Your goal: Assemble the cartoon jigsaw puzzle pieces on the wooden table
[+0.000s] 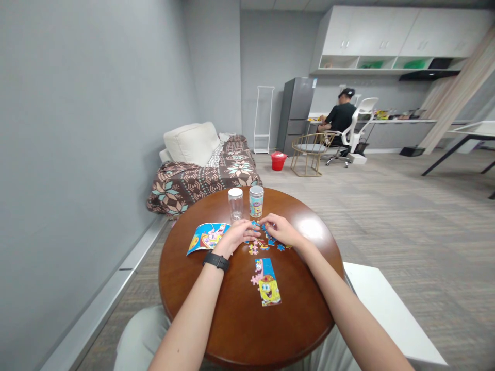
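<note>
My left hand [242, 233], with a dark watch [216, 261] at the wrist, reaches over the left side of a pile of loose jigsaw puzzle pieces [264, 247]; its fingers are stretched and hold nothing I can see. On the pile's far right side is my right hand [281, 230], fingers bent and drawn together at the pieces; what lies between its fingertips is too small to make out. Nearer to me lies a partly joined puzzle [269, 288] with a yellow cartoon face. A curled picture sheet [204, 236] rests left of my left hand.
Behind the pile stand a clear jar with a white lid [235, 204] and a printed tin [256, 202]. All sit on a round brown table [232, 319]. A white surface [386, 304] is at right. Beyond are a covered sofa [209, 175], a red bucket [278, 162] and a seated person [342, 118].
</note>
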A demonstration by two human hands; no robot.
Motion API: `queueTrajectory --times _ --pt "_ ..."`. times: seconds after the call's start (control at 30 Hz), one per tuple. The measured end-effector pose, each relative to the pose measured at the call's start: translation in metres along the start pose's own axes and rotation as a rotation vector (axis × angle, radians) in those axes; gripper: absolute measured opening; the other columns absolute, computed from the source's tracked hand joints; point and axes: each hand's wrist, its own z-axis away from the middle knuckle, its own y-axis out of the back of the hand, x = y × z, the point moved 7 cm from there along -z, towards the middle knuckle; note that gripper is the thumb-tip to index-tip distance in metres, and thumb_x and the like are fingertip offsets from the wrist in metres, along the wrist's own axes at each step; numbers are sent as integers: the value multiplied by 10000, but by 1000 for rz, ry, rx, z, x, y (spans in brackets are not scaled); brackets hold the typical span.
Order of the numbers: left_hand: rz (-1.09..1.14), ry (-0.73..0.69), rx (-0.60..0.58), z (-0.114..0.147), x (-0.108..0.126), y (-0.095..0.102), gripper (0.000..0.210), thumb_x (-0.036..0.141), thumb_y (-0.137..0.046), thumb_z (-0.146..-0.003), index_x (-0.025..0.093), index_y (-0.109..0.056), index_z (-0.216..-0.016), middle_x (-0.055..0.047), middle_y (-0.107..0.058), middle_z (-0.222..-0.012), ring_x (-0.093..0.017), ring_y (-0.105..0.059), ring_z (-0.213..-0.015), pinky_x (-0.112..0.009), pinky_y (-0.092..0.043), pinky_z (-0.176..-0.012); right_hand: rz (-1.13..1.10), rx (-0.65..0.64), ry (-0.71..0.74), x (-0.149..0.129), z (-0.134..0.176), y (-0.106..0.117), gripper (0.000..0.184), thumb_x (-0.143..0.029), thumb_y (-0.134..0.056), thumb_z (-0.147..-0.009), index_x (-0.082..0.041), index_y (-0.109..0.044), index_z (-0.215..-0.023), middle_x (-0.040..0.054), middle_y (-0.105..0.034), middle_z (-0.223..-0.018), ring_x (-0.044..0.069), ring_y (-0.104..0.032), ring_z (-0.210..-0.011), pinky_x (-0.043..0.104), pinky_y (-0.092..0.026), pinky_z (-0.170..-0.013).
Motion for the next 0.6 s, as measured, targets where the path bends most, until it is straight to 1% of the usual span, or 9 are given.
queueTrajectory --times 0.07,0.17,0.23,0.33,0.5,0.6 --pt "-9 8 1 -2 -2 1 81 120 -605 -749 140 -526 -749 -85 -712 -753 -158 -685 -627 -229 -514 -589 -27 -10 -36 4 0 -1 217 -153 -497 -782 -180 -633 -949 8 -613 -784 110 -514 -653 237 -422 -642" --pt "-12 19 12 -4 -3 2 98 118 -589 -755 150 -498 -735 -100 -726 -767 -170 -693 -644 -232 -514 -589 -72 -26 -77 9 1 -4 151 -193 -533 -773 -179 -594 -911 -33 -557 -667 92 -470 -576 211 -396 -573" --pt "-5 24 5 -4 -3 2 105 120 -578 -766 156 -485 -733 -105 -730 -771 -174 -697 -656 -236 -516 -597 -87 -22 -80 10 1 -4 119 -211 -553 -769 -179 -570 -883 -35 -553 -672 88 -476 -575 207 -400 -573" --pt "5 23 -13 -4 -4 2 118 129 -577 -773 159 -476 -721 -117 -734 -799 -178 -701 -674 -240 -517 -609 -92 -20 -76 9 1 -3 119 -224 -575 -761 -182 -559 -872 -30 -563 -678 94 -503 -592 212 -417 -588" --pt "-1 22 -38 -4 -4 2 110 144 -614 -752 140 -513 -709 -149 -730 -854 -198 -705 -712 -270 -526 -664 -99 -32 -78 7 1 -1 136 -208 -580 -762 -183 -577 -896 -9 -625 -736 108 -568 -655 227 -455 -646" --pt "-6 10 -28 -2 -2 2 87 147 -603 -760 138 -527 -720 -138 -730 -840 -184 -700 -695 -264 -527 -668 -125 -38 -86 8 1 -2 150 -224 -592 -765 -185 -579 -909 -3 -646 -755 115 -588 -673 232 -464 -652"
